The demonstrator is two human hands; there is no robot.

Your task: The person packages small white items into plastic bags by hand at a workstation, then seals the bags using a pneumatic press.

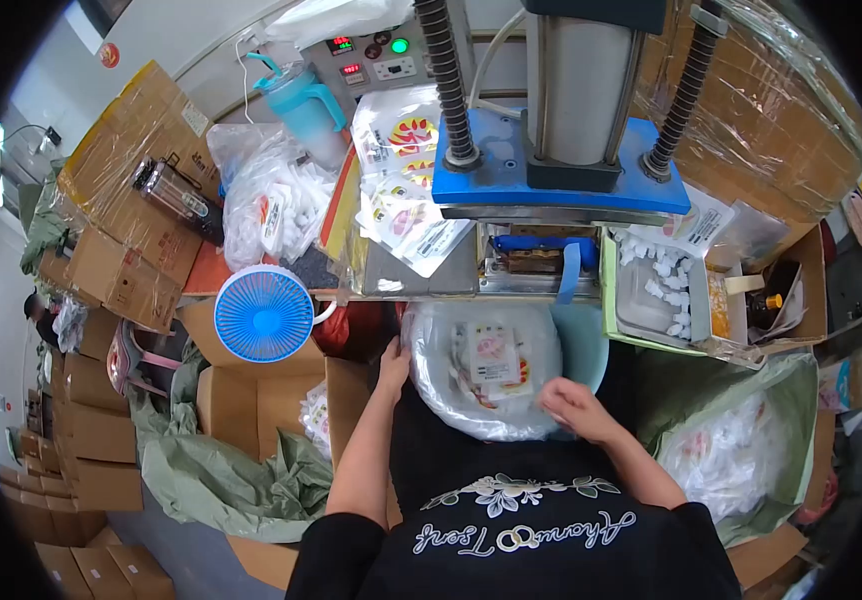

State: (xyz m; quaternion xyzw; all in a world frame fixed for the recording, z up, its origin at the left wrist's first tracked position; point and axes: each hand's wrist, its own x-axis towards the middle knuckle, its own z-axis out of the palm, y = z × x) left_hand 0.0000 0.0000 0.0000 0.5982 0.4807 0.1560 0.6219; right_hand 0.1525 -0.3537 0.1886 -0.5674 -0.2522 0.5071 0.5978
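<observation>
A round basin wrapped in clear plastic (431, 375) rests at the lap, with printed pouches (494, 352) lying in it. At its left rim is my left hand (394, 369), fingers partly hidden against the plastic. My right hand (569, 408) is over the basin's right side with its fingers curled together; whatever they hold, if anything, is too small to make out. Behind the plastic-wrapped basin, a light green tub (585, 345) shows on the right. The press (561, 165) with a blue plate stands above the bench edge, and a blue strip (570, 272) hangs below it.
A blue fan (264, 313) is at the bench's left edge. Open cartons (236, 405) with green sacking stand at lower left. A green-lined sack (731, 455) of pouches is at right. The bench bears a tray of white spouts (656, 290) and printed sheets (421, 225).
</observation>
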